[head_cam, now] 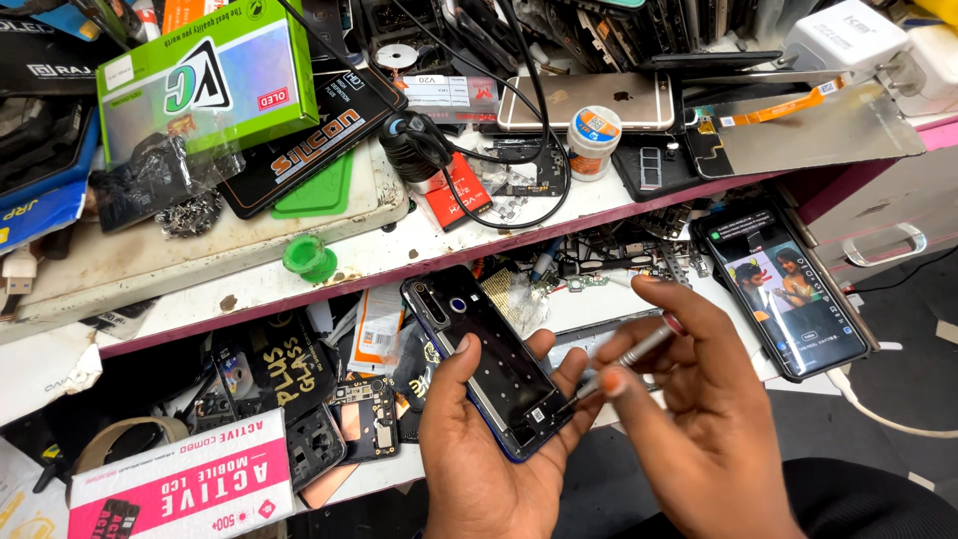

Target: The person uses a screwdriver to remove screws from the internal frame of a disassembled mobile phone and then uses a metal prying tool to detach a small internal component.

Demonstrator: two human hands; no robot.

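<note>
Left hand (479,449) cradles my opened phone frame (489,359); right hand (689,399) pinches a screwdriver (624,364), tip at its lower edge. I judge screw work underway; next, seat the tip squarely.

There is one view, from a camera worn on the person's head. It looks steeply down and forward over a crowded workbench (200,262), close enough that the left hand (489,439) and right hand (699,419) fill the lower middle, towards 6 o'clock. The bench edge runs slantwise from 8 o'clock up to 2 o'clock. A lit phone (788,289) lies at 3 o'clock, a green box (205,75) at 10 o'clock. No second view shares the scene.
</note>
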